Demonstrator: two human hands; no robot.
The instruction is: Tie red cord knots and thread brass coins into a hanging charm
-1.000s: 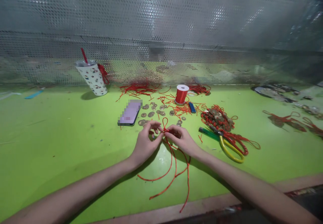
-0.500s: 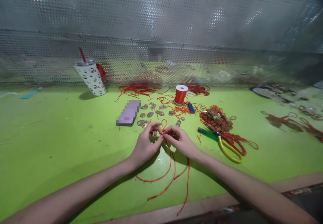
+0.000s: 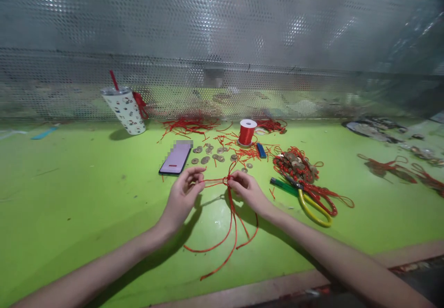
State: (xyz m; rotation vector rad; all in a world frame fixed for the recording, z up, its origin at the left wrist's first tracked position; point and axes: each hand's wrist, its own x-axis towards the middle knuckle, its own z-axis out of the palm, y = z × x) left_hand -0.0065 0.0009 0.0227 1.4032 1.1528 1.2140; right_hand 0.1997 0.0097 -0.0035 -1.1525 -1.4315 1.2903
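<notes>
A red cord with a small knot and a loop at its top is held between my two hands above the green table. My right hand pinches the cord at the knot. Off to the left, my left hand grips a loop of the same cord between thumb and fingers and stretches it sideways. Several loose cord ends hang down towards me. Just beyond my hands lie scattered round coins.
A phone lies left of the coins. Behind are a red cord spool, a blue lighter and cord scraps. To the right sit a pile of corded coins and scissors. A patterned tumbler stands at the back left.
My left hand has moved left, away from the knot, drawing out a loop of cord. My right hand stays at the knot. One hanging cord end has been pulled up shorter.
</notes>
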